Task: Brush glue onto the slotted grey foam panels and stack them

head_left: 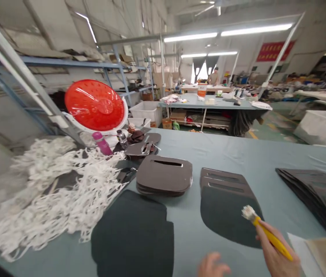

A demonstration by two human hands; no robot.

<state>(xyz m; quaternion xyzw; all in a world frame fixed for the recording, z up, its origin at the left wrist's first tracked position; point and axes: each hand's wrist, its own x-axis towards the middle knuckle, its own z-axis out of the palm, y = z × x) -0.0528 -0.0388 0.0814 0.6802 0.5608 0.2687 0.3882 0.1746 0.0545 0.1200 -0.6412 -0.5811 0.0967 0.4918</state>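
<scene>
While the right hand (278,250) grips a yellow brush (269,234) with matted bristles, the left hand (211,265) is spread and empty. A dark, round-ended sheet (226,219) lies just beyond.

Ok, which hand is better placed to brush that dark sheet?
Right, probably: the right hand holds the yellow-handled brush, bristles at the dark sheet's edge; the left hand holds nothing visible, lower in view.

On the work table (238,150), a stack of cut foam pieces (164,175) sits at centre. A slotted panel (223,204) lies to its right, and a pile of sheets (313,192) lies farther right. Loose netting (56,192) lies left of the stack. A second table (209,102) stands behind; metal shelving (64,61) stands behind left.
</scene>
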